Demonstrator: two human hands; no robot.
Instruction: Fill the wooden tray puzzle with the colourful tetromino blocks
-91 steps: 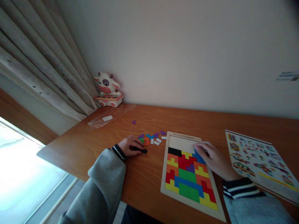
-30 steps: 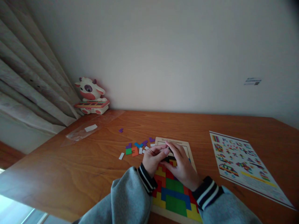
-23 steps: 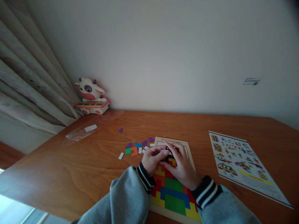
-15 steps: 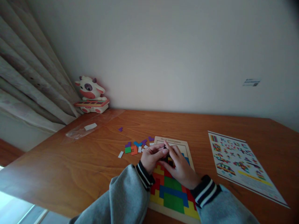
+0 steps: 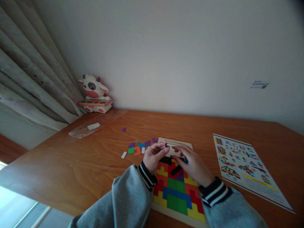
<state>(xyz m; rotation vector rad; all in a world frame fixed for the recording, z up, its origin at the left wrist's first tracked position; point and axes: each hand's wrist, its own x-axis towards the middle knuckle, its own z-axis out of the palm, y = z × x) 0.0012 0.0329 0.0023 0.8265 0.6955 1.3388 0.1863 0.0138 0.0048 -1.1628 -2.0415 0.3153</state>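
Observation:
A wooden puzzle board (image 5: pixel 174 216) lies on the table, its lower part covered with red, yellow, green, blue, orange and purple blocks. Over its upper left part is my left hand (image 5: pixel 155 155), with thumb and fingers pinched around a small dark piece that is mostly hidden. My right hand (image 5: pixel 193 163) hovers over the upper right part, thumb and fingers apart, with no piece visible between them. A black piece (image 5: pixel 176 170) lies tilted on the blocks below my hands, and another black piece (image 5: pixel 165 160) rests near the bare upper area.
Loose pieces, among them a green one (image 5: pixel 131 150) and an orange one (image 5: pixel 137 151), lie left of the board. A printed sheet (image 5: pixel 244 167) is on the right. A plastic bag (image 5: pixel 79 132) and a cow toy (image 5: pixel 95 95) stand at the back left.
My right hand has moved right, away from my left hand, and its fingers have parted. The black pieces on the board now show more. The view has shifted slightly.

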